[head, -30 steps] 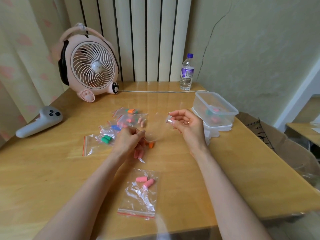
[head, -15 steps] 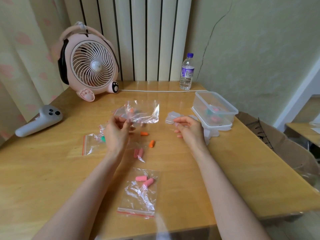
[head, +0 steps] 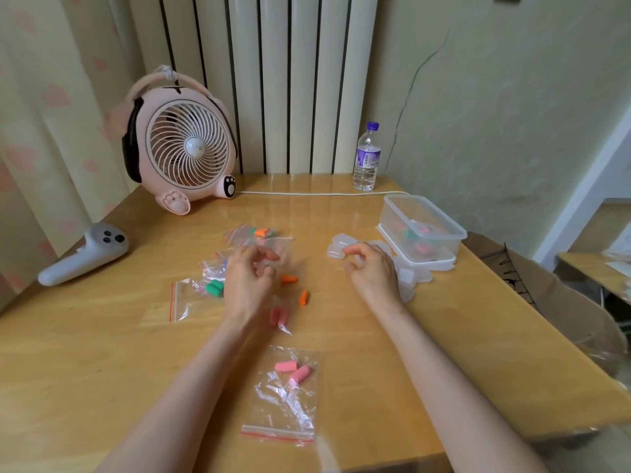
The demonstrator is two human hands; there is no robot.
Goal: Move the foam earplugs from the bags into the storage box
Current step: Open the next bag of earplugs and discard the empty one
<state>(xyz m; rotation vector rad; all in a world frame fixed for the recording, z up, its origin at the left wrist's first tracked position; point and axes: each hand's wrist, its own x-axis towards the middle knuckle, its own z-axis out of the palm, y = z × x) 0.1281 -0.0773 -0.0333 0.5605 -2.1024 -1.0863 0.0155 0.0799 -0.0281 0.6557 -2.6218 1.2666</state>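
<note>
- Left hand [head: 249,281]: hovers over the middle of the worktop [head: 102,353], fingers [head: 269,256] loosely curled and a little apart. I see nothing pinched between them.
- A clear bag [head: 278,247] sits just past those fingertips. It is blurred, so I can't tell whether it is touched.
- Right hand [head: 374,273]: low over the worktop, fingers curled in. The index tip meets a small clear case [head: 336,250]. I can't tell whether it grips the case or only touches it.
- Two orange earplugs [head: 289,278] lie loose on the bare wood between the hands, one nearer the left hand, one a bit closer to me.
- Dark pink pair [head: 279,316] lies beside the left wrist, in what looks like a small bag.
- Nearest bag [head: 283,404], red zip strip toward me, holds two pink earplugs [head: 293,369] at its far end.
- Left of the left hand: a bag with green earplugs [head: 214,288]. Further back, a bag with an orange plug [head: 261,232].
- Storage box [head: 444,227]: clear, open-topped, at the right edge, stacked on a second clear container [head: 440,264]. Green and pink plugs show through its wall.
- Back of worktop: pink fan [head: 181,148], water bottle [head: 367,158], white cable [head: 324,193] running between them.
- Grey controller [head: 85,254] lies at the far left.
</note>
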